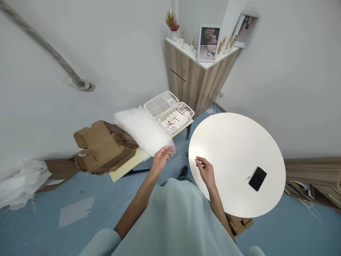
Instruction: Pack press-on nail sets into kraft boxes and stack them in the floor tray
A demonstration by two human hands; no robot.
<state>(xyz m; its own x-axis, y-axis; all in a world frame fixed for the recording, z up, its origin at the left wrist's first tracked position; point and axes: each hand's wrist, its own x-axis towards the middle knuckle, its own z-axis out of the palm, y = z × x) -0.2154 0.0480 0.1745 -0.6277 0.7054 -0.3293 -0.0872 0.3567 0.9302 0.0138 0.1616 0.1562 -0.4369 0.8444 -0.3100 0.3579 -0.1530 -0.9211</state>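
My left hand [161,158] is at the near right corner of a stack of thin white packing sheets [142,128], its fingers loosely stretched and holding nothing I can see. Whether the fingertips touch the loose translucent corner, I cannot tell. Over the left edge of a round white table [234,142] hovers my right hand [206,172], fingers bent and a little apart, with nothing visible in them. A black phone [257,179] lies on the right part of that table.
Flattened brown cardboard boxes [106,147] are piled on the low yellow bench [126,170]. Behind the sheets sit a white basket of clear plastic pieces [161,104] and a basket of printed cards [176,118]. A wooden corner cabinet [195,81] stands at the back.
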